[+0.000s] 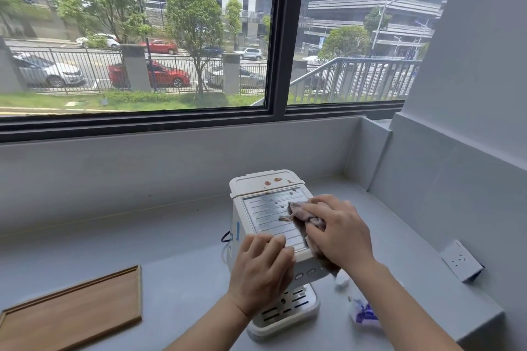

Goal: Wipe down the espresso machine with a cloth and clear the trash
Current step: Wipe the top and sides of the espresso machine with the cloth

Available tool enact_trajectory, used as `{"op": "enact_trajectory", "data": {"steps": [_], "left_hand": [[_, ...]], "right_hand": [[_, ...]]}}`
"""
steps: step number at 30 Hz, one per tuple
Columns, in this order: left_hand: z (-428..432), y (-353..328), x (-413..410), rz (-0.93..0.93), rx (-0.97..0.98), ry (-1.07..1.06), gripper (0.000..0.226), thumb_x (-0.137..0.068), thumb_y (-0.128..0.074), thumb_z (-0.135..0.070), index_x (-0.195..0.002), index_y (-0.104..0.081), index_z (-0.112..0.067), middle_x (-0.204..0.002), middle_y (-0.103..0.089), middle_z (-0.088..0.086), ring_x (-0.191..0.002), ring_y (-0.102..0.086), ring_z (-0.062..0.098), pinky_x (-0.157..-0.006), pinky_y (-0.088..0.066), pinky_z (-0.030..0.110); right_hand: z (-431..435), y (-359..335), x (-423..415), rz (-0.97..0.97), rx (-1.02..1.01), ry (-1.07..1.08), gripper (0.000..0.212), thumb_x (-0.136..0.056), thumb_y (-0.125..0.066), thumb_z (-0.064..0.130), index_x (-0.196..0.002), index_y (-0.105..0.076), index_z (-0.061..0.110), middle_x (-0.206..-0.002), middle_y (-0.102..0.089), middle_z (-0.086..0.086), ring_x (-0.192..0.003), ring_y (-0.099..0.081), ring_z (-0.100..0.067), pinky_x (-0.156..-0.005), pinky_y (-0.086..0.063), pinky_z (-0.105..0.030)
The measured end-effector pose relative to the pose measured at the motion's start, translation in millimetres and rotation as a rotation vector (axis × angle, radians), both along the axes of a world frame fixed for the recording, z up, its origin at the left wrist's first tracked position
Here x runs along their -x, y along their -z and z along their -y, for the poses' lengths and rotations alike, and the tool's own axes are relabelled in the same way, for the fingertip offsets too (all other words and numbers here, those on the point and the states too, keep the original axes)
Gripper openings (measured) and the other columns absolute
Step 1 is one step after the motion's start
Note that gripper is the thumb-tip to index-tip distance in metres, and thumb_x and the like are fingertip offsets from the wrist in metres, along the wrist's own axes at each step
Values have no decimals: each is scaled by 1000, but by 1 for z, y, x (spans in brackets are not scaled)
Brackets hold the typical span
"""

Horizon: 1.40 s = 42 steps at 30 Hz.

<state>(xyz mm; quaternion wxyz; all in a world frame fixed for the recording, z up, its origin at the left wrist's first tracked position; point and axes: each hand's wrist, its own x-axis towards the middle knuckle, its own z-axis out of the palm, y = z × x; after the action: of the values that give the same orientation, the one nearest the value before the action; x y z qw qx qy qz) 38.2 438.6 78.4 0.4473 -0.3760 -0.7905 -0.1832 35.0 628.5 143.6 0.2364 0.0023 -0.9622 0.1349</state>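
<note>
A white espresso machine (263, 216) stands on the grey counter, with a ribbed metal top plate and brownish spots near its back edge. My right hand (338, 229) presses a grey-brown cloth (299, 214) onto the right side of that plate. My left hand (261, 268) grips the machine's front top edge and covers part of its front. A crumpled white scrap (342, 281) and a white-and-purple wrapper (363, 312) lie on the counter to the right of the machine, partly behind my right forearm.
A wooden tray (74, 310) lies at the front left of the counter (176, 236). A wall socket (460, 261) sits on the right wall. A low grey ledge and a large window run along the back.
</note>
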Motion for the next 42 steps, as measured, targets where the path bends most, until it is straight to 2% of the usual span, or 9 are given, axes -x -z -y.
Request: {"op": "enact_trajectory", "data": {"steps": [4,10,13,15,20,24,29,39,42], "left_hand": [[-2,2,-1,26,-52,-17,10,-92,-59,-23,-90,-63,-14,-96,-65,5,-78,-52,28,-67,-44,40],[-1,2,-2,54,-76,14,8,-93,-57,-21,-92,-61,-14,-92,-63,5,-73,-50,28,-67,-44,40],[-3,2,-1,59,-88,-13,8,-94,-58,-21,-90,-61,-14,-90,-63,5,-74,-49,26,-67,-43,39],[-3,3,-1,54,-92,-17,9,-94,-58,-21,-91,-62,-14,-91,-63,6,-74,-50,26,-67,-43,39],[-3,8,0,54,-93,-10,8,-95,-55,-23,-94,-58,-15,-94,-62,5,-77,-49,26,-71,-41,38],[-4,9,1,62,-119,-17,7,-95,-55,-21,-93,-57,-15,-94,-62,5,-76,-50,26,-69,-42,39],[-7,10,0,76,-133,-26,13,-96,-54,-20,-88,-62,-13,-96,-63,5,-76,-49,26,-69,-42,40],[-4,-9,1,168,-125,-26,20,-94,-51,-19,-76,-57,-11,-85,-57,7,-73,-45,27,-67,-40,40],[-6,-6,2,181,-135,-17,16,-92,-51,-17,-78,-56,-11,-89,-57,5,-75,-45,25,-68,-40,40]], "right_hand": [[-7,13,-9,-97,-36,-133,19,-77,-62,49,-93,-71,42,-95,-66,21,-86,-56,-13,-58,-48,-27],[-1,-27,40,-110,217,107,24,-79,-62,53,-83,-69,31,-78,-66,5,-78,-62,-23,-61,-45,-31],[9,-35,47,-294,341,50,27,-86,-62,55,-108,-65,40,-85,-61,8,-81,-55,-19,-63,-41,-29],[14,-27,38,-141,273,-35,39,-86,-62,58,-123,-59,46,-93,-56,8,-90,-47,-18,-73,-42,-32],[-2,3,6,-38,-66,-164,34,-70,-62,68,-98,-71,50,-85,-57,15,-94,-48,-17,-81,-43,-38],[-6,-4,22,-31,147,-398,18,-78,-76,34,-96,-78,35,-119,-67,14,-118,-53,-14,-99,-46,-36],[17,-6,33,94,121,-595,26,-84,-70,27,-107,-76,35,-116,-70,18,-112,-59,-9,-98,-45,-26],[4,-5,38,200,163,-638,23,-84,-74,23,-105,-78,30,-117,-70,14,-114,-59,-7,-103,-43,-25],[-13,-8,45,129,188,-398,24,-85,-72,25,-107,-76,33,-118,-69,14,-114,-57,-10,-99,-42,-22]]}}
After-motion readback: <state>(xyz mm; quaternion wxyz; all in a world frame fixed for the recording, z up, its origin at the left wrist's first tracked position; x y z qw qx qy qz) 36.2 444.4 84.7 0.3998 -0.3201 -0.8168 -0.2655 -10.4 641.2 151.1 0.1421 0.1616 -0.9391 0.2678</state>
